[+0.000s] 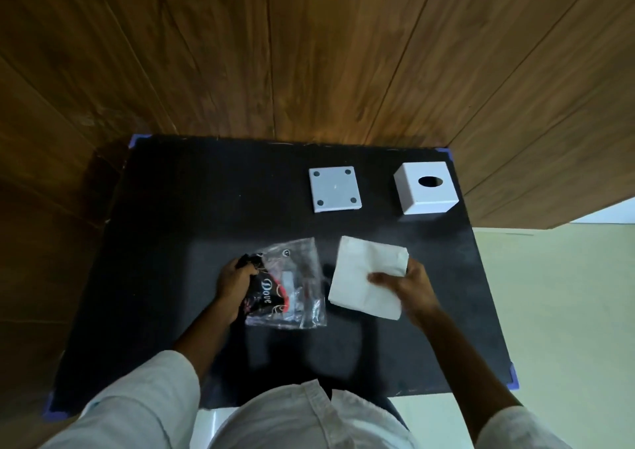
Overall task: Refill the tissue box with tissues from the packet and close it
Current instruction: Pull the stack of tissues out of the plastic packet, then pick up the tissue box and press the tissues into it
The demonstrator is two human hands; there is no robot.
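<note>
A white stack of tissues (360, 270) lies near the middle of the black table (178, 242), and my right hand (407, 285) grips its right side, thumb on top. My left hand (235, 278) holds the clear plastic packet (292, 287) with black and red print by its left end; the packet looks flat and emptied. At the back right stands the white tissue box cover (426, 192), its oval hole facing up. Left of it the square white base plate (335, 189) lies flat with four round feet showing, apart from the cover.
A wood-panelled wall (309, 53) rises right behind the table. Pale floor (556, 294) shows past the table's right edge. Blue tape marks the table corners (513, 378).
</note>
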